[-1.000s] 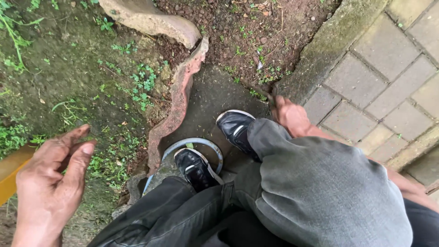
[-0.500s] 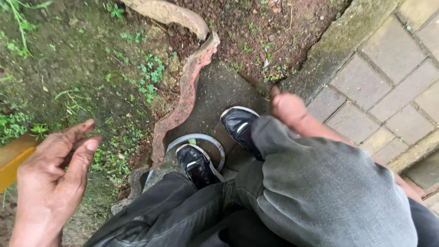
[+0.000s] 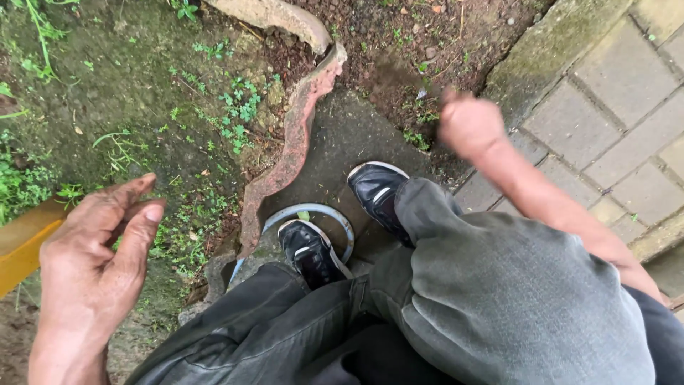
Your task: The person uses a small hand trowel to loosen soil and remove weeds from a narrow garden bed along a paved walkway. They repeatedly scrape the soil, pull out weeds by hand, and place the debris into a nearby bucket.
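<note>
Soil (image 3: 142, 85) we crouch over, beside paving (image 3: 613, 93); right hand (image 3: 470, 125) clenched, blurred; left hand (image 3: 100, 264) open, grip released.

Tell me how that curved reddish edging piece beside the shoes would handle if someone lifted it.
The curved reddish edging piece looks like fired clay or concrete, so probably stiff and heavy for its size. Its ragged upper end suggests it is brittle and might snap. It sits partly sunk in damp soil, so it would likely resist at first and feel gritty or slick.

At upper right of the frame we see paving bricks (image 3: 613, 78); at far left, a yellow board (image 3: 21, 246); low centre, a metal ring (image 3: 324, 212).
</note>
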